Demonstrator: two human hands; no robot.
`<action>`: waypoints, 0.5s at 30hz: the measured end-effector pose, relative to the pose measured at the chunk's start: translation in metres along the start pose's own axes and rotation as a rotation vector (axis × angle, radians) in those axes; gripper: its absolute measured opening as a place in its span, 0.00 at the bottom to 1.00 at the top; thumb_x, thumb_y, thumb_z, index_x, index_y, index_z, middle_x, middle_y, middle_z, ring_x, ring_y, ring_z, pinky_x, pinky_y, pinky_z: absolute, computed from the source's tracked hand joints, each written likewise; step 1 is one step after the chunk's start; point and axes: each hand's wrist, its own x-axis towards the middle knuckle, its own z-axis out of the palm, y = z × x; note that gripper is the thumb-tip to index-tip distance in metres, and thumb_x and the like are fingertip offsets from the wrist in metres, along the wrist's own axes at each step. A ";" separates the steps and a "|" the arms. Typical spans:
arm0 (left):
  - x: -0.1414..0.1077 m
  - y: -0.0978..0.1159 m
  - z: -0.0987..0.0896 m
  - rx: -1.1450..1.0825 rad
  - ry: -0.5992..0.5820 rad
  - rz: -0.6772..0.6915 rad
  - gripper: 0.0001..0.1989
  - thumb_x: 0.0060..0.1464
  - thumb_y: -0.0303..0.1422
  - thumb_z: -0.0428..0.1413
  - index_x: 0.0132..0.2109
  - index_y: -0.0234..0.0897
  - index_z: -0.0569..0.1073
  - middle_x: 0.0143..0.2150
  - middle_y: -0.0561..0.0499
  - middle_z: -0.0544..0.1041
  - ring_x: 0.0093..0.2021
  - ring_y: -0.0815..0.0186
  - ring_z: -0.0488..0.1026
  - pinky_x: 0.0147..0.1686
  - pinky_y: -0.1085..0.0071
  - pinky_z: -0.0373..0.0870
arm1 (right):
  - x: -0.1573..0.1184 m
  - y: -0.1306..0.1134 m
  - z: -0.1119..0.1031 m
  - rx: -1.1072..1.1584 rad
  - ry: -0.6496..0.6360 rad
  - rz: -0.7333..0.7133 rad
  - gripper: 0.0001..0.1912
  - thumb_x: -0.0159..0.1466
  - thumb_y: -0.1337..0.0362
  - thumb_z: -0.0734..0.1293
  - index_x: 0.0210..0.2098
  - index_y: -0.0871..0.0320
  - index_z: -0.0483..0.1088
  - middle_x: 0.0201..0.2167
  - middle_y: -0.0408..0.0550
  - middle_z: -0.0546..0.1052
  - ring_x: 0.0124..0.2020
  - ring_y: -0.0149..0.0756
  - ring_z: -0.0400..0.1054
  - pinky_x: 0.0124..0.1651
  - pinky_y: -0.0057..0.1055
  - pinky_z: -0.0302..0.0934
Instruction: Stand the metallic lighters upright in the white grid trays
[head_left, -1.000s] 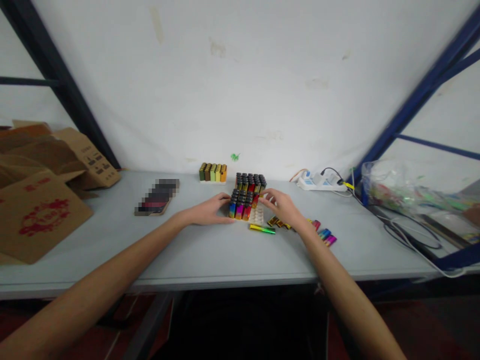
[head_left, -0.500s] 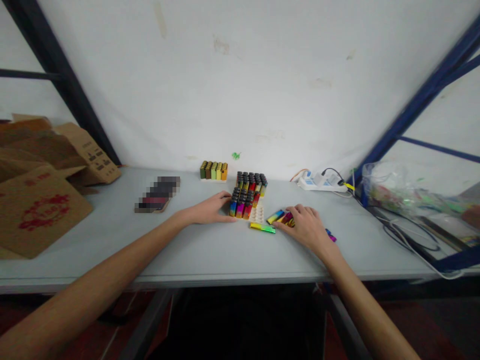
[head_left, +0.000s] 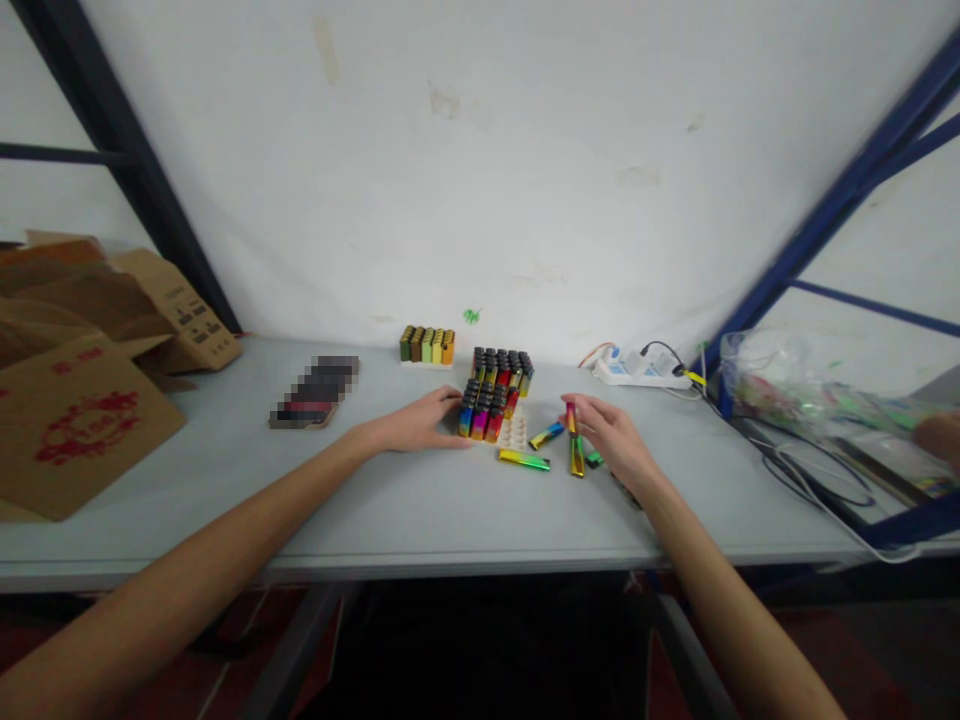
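My left hand (head_left: 422,420) curls around the left side of a white tray (head_left: 514,434), thumb at the front corner and fingers behind. Several shiny multicoloured lighters (head_left: 481,415) with black tops stand upright in it; holes at its front right show. Between the thumb and fingers of my right hand (head_left: 611,435), a pink-red lighter (head_left: 571,416) is pinched upright. Just below it lies a gold lighter (head_left: 577,460). A blue-and-yellow lighter (head_left: 547,435) and a yellow-green lighter (head_left: 524,460) lie near the tray; a green one (head_left: 594,459) is partly hidden by my right hand.
Against the wall stands a block of green-to-orange lighters (head_left: 427,346). A blurred-out phone-like object (head_left: 315,392) lies to the left, beside open cardboard boxes (head_left: 97,400). At the right are a white power strip (head_left: 643,372), cables and a blue metal frame (head_left: 832,215).
My right hand has lifted from the loose lighters and now holds a pink-red one upright. The loose lighters under it have shifted. My left hand stays at the tray.
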 end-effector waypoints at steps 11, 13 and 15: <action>-0.001 -0.002 0.002 0.009 0.022 0.035 0.40 0.58 0.60 0.59 0.66 0.34 0.71 0.66 0.37 0.70 0.65 0.46 0.69 0.67 0.57 0.65 | 0.031 -0.019 0.032 0.035 -0.049 -0.092 0.28 0.53 0.47 0.80 0.47 0.58 0.80 0.44 0.52 0.82 0.42 0.42 0.77 0.50 0.41 0.72; 0.000 -0.003 0.002 0.010 0.023 0.038 0.41 0.58 0.60 0.60 0.66 0.33 0.71 0.66 0.37 0.70 0.65 0.47 0.69 0.67 0.59 0.65 | 0.030 -0.018 0.039 0.069 -0.103 -0.063 0.28 0.57 0.43 0.77 0.46 0.58 0.79 0.39 0.50 0.82 0.38 0.40 0.76 0.46 0.40 0.73; 0.000 -0.004 0.003 0.017 0.023 0.048 0.41 0.59 0.60 0.59 0.66 0.33 0.70 0.66 0.37 0.70 0.66 0.48 0.68 0.68 0.60 0.64 | 0.025 -0.017 0.045 0.097 -0.192 -0.034 0.28 0.60 0.40 0.73 0.48 0.56 0.75 0.37 0.48 0.80 0.34 0.37 0.74 0.38 0.36 0.73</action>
